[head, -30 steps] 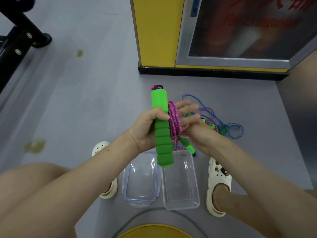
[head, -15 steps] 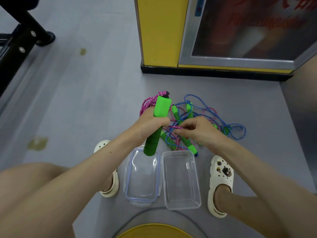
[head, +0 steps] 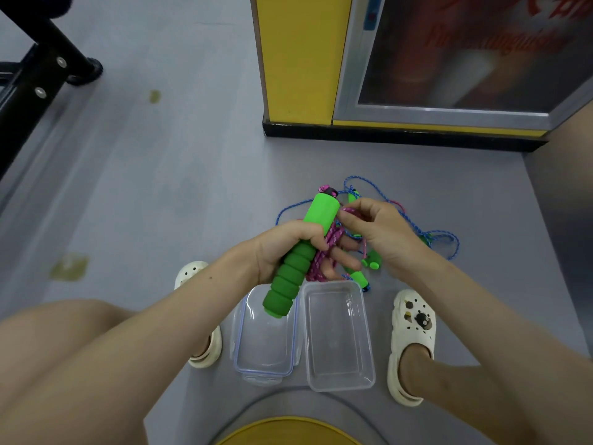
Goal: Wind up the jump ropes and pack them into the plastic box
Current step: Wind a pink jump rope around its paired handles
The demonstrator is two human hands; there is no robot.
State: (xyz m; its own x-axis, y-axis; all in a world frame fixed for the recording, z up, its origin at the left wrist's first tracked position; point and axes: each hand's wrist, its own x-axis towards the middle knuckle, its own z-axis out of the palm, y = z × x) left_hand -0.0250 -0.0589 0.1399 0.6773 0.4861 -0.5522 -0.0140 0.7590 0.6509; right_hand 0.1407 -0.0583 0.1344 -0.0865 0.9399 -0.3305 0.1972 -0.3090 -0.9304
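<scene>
My left hand [head: 288,248] grips a green foam handle [head: 298,261] of the pink jump rope [head: 324,255], with several pink loops lying across its fingers. My right hand [head: 378,232] pinches the pink cord just beside the handle's top end. A blue jump rope [head: 439,236] with small green handles lies tangled on the floor behind my hands. The clear plastic box [head: 340,338] stands open on the floor below, its lid [head: 263,345] beside it on the left.
A yellow cabinet [head: 298,59] with a glass-fronted door stands ahead. A black metal frame [head: 35,81] crosses the upper left. My feet in cream clogs flank the box. A yellow round edge [head: 288,431] shows at the bottom.
The handle has tilted, its top now to the right. My right hand rose from beside the handle's middle to its top end, bringing the pink cord around it.
</scene>
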